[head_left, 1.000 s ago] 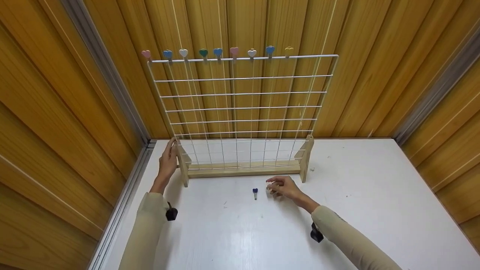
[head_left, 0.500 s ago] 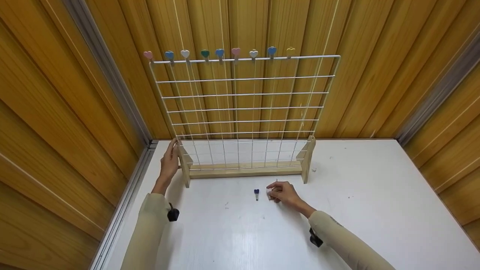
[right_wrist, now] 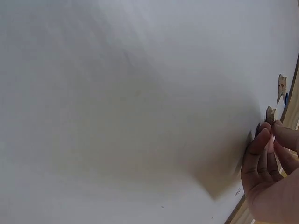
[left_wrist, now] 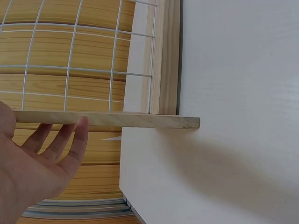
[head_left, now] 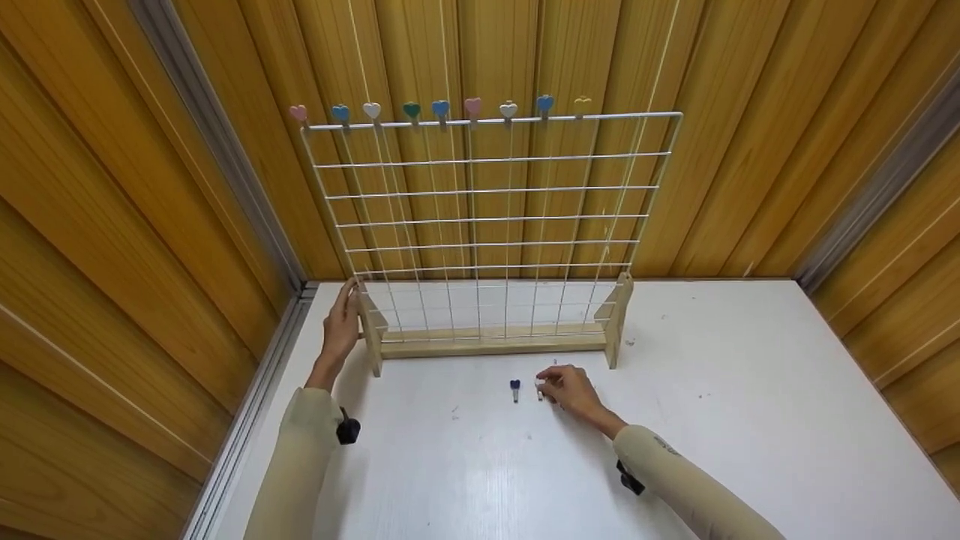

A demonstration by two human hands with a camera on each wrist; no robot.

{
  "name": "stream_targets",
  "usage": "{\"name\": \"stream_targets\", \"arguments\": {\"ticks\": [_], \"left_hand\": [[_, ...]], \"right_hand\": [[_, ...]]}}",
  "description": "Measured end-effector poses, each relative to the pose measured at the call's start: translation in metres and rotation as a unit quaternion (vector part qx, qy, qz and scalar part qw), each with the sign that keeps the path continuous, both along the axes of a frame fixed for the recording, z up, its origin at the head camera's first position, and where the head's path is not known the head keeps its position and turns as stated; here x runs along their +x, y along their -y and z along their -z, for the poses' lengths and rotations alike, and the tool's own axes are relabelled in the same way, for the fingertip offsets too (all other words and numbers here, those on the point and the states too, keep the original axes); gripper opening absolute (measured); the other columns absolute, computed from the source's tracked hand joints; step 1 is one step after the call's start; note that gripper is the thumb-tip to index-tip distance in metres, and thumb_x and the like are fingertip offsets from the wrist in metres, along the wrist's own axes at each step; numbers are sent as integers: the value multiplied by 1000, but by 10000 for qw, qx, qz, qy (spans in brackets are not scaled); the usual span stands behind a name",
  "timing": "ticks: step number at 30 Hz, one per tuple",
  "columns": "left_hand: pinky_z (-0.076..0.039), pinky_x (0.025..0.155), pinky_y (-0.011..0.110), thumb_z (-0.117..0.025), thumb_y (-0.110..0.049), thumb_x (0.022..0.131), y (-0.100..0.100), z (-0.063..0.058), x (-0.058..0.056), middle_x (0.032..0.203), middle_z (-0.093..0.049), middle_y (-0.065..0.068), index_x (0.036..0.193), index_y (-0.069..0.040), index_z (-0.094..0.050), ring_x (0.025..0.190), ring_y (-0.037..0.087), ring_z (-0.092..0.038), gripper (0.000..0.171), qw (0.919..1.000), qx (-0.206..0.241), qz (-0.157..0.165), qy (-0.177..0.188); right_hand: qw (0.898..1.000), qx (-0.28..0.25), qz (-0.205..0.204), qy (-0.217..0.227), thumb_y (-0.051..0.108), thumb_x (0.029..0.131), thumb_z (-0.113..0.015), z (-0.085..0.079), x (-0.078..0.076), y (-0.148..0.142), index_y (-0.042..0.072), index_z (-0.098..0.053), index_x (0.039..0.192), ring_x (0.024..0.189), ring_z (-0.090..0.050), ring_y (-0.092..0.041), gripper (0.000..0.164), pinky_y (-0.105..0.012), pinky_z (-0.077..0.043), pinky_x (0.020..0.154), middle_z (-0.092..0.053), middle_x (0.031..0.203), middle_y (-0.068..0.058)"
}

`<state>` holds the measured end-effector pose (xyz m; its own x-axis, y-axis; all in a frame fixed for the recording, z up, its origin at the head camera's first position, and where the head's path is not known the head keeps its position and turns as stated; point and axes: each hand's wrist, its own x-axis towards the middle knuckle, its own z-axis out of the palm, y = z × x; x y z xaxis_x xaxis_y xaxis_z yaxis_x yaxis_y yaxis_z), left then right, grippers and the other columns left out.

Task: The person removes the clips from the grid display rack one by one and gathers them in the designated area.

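A white wire grid (head_left: 471,217) stands upright in a wooden base (head_left: 495,347). My left hand (head_left: 341,322) grips the left wooden side piece; in the left wrist view, several fingertips press that piece (left_wrist: 140,119) from outside, its other face partly hidden. My right hand (head_left: 571,388), low over the table in front of the base, pinches a small wooden clothespin (right_wrist: 271,114) between thumb and fingers. In the head view a pale heart tops this clothespin (head_left: 539,395), mostly covered by the fingers. Just left of it lies a clothespin with a dark blue heart (head_left: 514,390).
Several heart-topped clothespins, such as a green one (head_left: 412,111) and a yellow one (head_left: 583,103), sit along the grid's top wire. Wood-patterned panels (head_left: 750,150) enclose the white table (head_left: 720,360) at the back and sides.
My right hand has shifted slightly toward me, and its fingers have drawn together on the pale clothespin. My left hand keeps its place on the side piece. The head view has shifted a little.
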<state>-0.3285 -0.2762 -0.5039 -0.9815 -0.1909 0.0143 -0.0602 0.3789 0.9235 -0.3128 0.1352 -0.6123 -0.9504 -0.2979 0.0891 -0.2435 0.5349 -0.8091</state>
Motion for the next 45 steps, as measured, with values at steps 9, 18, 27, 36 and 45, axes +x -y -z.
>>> {"name": "stream_targets", "arguments": {"ticks": [9,18,27,36,45], "left_hand": [[-57,99,55,-24,-37,114,-4,1,-2,163,-37,19,165,-25,-19,142,42,-46,53,9999,75,97,-95],[-57,98,56,-25,-35,114,-8,3,-2,161,-39,21,165,-24,-19,141,41,-47,52,9999,130,60,-97],[-55,101,57,-24,-38,114,-7,0,-4,165,-32,19,166,-25,-18,144,42,-43,54,9998,158,108,-95],[-58,98,54,-24,-37,114,-4,1,-1,160,-39,23,166,-24,-18,140,43,-47,53,9999,-43,77,-59],[-57,98,54,-24,-37,114,2,0,0,158,-40,24,166,-23,-18,139,42,-48,54,10000,-22,46,-56]], "right_hand": [[9991,266,89,-314,0,92,-73,3,0,-4,-5,-77,104,79,-68,-20,14,-23,-51,67,-78,96,-18],[9996,177,-46,-199,1,92,-72,1,5,-6,-7,-76,106,72,-62,-11,17,-18,-48,63,-78,97,-19],[9998,-46,-174,-100,1,93,-71,-2,1,-2,-10,-74,110,64,-57,-6,21,-16,-44,56,-77,93,-20],[9991,-174,-270,-276,7,97,-69,-31,-12,-16,-12,-71,114,63,-70,-32,26,-15,-47,52,-76,94,-24],[9973,-179,-292,-648,14,100,-67,-135,-31,-36,-2,-73,120,64,-61,-8,26,-15,-48,55,-73,97,-21]]}}
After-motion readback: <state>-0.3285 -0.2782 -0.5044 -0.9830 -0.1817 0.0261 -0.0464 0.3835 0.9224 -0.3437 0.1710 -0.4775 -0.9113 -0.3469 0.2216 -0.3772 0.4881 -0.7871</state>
